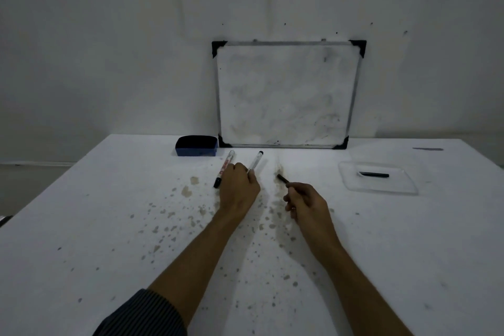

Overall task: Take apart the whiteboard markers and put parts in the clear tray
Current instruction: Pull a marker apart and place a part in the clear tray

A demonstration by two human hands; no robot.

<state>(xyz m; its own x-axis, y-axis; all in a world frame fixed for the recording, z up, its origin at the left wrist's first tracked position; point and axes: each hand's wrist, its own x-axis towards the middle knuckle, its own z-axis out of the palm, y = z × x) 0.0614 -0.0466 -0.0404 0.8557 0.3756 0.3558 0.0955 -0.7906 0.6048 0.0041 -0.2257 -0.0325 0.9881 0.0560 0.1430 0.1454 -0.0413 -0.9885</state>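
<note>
Two hands at mid-table: left hand (pixel 238 187) pinches the clear marker (pixel 255 161), right hand (pixel 305 200) pinches its black cap (pixel 283 178), best carried level to the clear tray (pixel 351 183) near the right edge.

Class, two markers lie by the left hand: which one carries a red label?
The left marker, beside the blue eraser. The other marker, touching the left hand, is plain white.

Place: a bare, dim workroom, maybe a plain office or classroom corner.
Wall (pixel 109 49): white, unadorned, dotted with small dark marks.
Whiteboard (pixel 286 95): at 12 o'clock, smudged, propped against the wall.
Table (pixel 81 226): white, ink-stained.
Eraser (pixel 196 146): blue, at 11 o'clock.
</note>
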